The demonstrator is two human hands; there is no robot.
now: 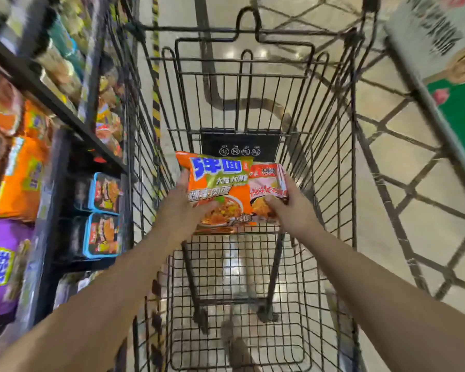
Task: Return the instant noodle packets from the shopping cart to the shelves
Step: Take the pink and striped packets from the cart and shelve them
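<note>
Two bare arms reach down into the shopping cart (242, 264). Left hand (184, 208) grips the orange noodle packet (218, 189) by its side edge. Right hand (287, 208) pinches the pink noodle packet (266, 183). Both packets sit above the cart floor. They look light, soft and crinkly, so edges are good to hold. Shelves (51, 103) on the left are blurry.

two noodle packets (220, 189), one cart (253, 291), two hands (183, 208).
</note>
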